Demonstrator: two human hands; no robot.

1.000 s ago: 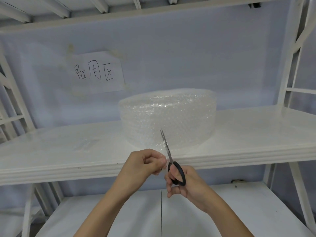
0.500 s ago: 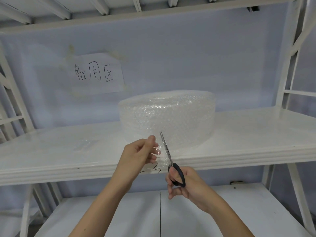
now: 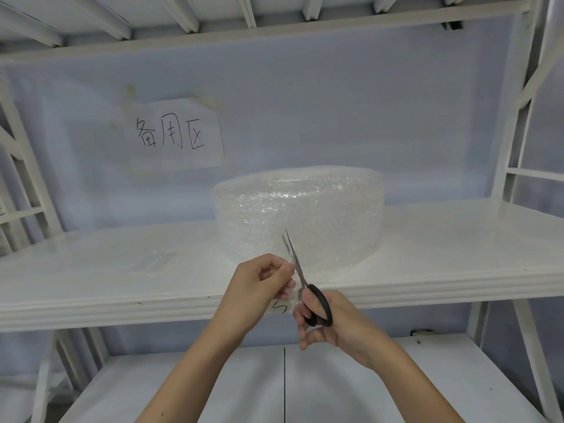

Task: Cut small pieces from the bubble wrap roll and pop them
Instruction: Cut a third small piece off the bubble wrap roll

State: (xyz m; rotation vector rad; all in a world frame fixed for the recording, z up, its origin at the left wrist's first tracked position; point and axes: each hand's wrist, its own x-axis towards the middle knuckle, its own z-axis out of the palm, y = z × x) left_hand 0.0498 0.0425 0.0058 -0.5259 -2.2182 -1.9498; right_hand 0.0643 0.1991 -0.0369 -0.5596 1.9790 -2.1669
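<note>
Before the white shelf (image 3: 91, 270), my left hand (image 3: 259, 285) pinches a bubble wrap strip (image 3: 293, 296) while my right hand (image 3: 329, 322) grips scissors (image 3: 300, 276); the roll (image 3: 305, 215) sits on the shelf behind.

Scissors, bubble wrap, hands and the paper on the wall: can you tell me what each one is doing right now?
scissors: held upright, blades slightly apart around a strip of wrap.
bubble wrap roll: standing on the white shelf, partly unrolled toward the person.
loose strip: pinched, between the blades.
left hand: pinches the strip.
right hand: grips the black scissor handles.
paper sign: stuck to the wall, handwritten.
</note>
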